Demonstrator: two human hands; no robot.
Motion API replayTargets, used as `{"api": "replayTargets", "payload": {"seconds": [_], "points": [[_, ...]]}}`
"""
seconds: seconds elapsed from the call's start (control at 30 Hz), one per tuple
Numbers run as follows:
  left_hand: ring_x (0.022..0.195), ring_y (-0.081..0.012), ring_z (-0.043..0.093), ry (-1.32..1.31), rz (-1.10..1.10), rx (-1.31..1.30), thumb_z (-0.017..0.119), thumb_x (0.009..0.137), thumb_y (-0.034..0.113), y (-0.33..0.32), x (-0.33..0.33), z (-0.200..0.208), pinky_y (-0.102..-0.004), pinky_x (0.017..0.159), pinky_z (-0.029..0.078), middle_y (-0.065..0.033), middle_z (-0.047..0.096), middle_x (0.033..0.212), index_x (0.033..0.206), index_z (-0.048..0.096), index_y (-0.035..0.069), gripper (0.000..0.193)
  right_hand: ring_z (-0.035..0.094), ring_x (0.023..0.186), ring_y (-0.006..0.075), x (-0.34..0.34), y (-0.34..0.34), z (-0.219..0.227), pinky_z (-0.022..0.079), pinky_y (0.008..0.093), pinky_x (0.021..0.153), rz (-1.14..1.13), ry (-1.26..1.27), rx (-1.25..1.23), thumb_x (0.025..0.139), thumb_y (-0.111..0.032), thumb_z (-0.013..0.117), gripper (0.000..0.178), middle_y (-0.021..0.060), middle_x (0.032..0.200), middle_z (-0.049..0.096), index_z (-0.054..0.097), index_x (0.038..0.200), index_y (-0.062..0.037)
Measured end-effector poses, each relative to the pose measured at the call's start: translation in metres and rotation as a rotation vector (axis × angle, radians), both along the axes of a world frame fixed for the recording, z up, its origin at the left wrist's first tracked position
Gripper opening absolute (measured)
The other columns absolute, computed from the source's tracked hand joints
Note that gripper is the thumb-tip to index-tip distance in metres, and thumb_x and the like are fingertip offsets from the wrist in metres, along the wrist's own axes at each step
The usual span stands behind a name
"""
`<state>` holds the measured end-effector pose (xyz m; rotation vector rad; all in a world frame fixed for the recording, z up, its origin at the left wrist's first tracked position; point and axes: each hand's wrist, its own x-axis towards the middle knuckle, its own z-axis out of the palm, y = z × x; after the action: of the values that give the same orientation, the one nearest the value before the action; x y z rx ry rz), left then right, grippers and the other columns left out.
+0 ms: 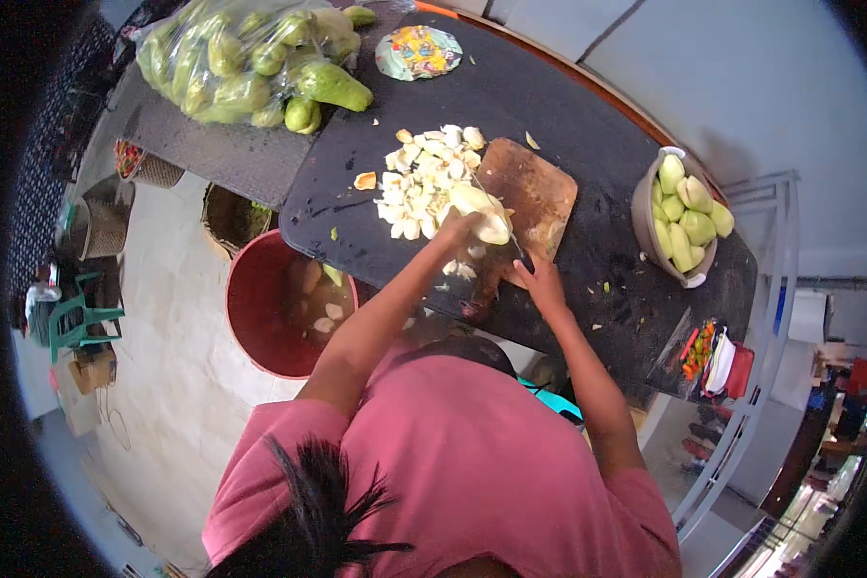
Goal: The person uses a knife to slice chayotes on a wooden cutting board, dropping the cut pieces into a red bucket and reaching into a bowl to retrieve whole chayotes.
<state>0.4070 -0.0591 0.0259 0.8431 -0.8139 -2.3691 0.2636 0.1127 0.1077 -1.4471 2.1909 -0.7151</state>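
1. Nearest my feed, the left hand (458, 225) is closed around the lower-left end of a pale, peeled vegetable (482, 214), which it holds up over the board's left edge, presumably to steady it.
2. I see the right hand (543, 279) wrapped on the dark handle of a knife (522, 258); its blade meets the vegetable, though I cannot tell how deep.
3. The wooden cutting board (539, 183) lies beneath, likely sparing the tabletop. A heap of cut pieces (429, 178) sits just left, probably so they can drop there.
4. I judge the bowl (645, 223) of whole peeled vegetables is kept rightward, within reach.
5. The dark table (328, 207) is damp-marked and scattered with scraps; a bulging plastic bag (231, 72) of green vegetables occupies its far-left end.
6. Beyond, I get a pale floor (173, 279), a green chair (85, 318) and a plain wall (761, 96).
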Motion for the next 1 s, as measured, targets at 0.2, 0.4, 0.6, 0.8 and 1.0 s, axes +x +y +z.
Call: {"api": "replayTargets", "payload": {"seconds": [0.2,0.4,0.6,0.8,1.0], "points": [[0.103,-0.0378,0.06,-0.449,-0.002,-0.52,0.069,0.081,0.023,0.011,-0.033,-0.038,-0.0481,0.085,0.049,-0.0259,0.056,0.113,0.117,0.043,-0.005,0.052,0.061,0.099,0.0437,-0.011,0.03,-0.04,0.048,0.0444,0.08,-0.097,-0.113,0.058,0.09,-0.028,0.061,0.039,0.0279,0.101,0.063,0.059,0.115,0.0019],[0.1,-0.0475,0.056,-0.755,0.141,-0.799,0.063,0.087,0.025,0.04,-0.042,0.01,-0.0476,0.088,0.043,-0.0325,0.056,0.105,0.115,0.038,-0.007,0.05,0.06,0.097,0.0456,-0.001,0.033,-0.044,0.048,0.0481,0.081,-0.15,-0.062,0.103,0.091,-0.025,0.06,0.037,0.0268,0.099,0.064,0.057,0.115,0.0029],[0.1,-0.0496,0.056,-0.824,0.071,-0.832,0.062,0.088,0.028,0.037,-0.035,0.016,-0.0516,0.085,0.043,-0.036,0.056,0.103,0.112,0.036,-0.007,0.05,0.056,0.103,0.047,0.028,0.025,-0.041,0.046,0.0502,0.085,-0.25,-0.049,0.181,0.091,-0.024,0.058,0.038,0.0274,0.104,0.061,0.053,0.118,0.0035],[0.104,-0.0471,0.055,-0.885,-0.057,-0.818,0.063,0.087,0.029,0.031,-0.038,0.023,-0.0506,0.089,0.043,-0.0322,0.055,0.111,0.12,0.036,-0.005,0.055,0.058,0.06,0.029,-0.009,0.036,-0.078,0.046,0.0388,0.055,-0.154,-0.197,-0.016,0.092,-0.031,0.06,0.041,0.0137,0.072,0.057,0.052,0.119,-0.0001],[0.113,-0.0443,0.052,-0.783,0.084,-1.035,0.069,0.081,0.029,0.005,-0.031,0.009,-0.0477,0.095,0.044,-0.03,0.047,0.127,0.14,0.023,0.0,0.081,0.037,0.035,0.0099,-0.017,0.031,-0.039,0.029,0.0266,0.034,-0.151,-0.487,0.165,0.092,-0.04,0.06,0.036,-0.0025,0.05,0.039,0.055,0.087,-0.0055]]}}
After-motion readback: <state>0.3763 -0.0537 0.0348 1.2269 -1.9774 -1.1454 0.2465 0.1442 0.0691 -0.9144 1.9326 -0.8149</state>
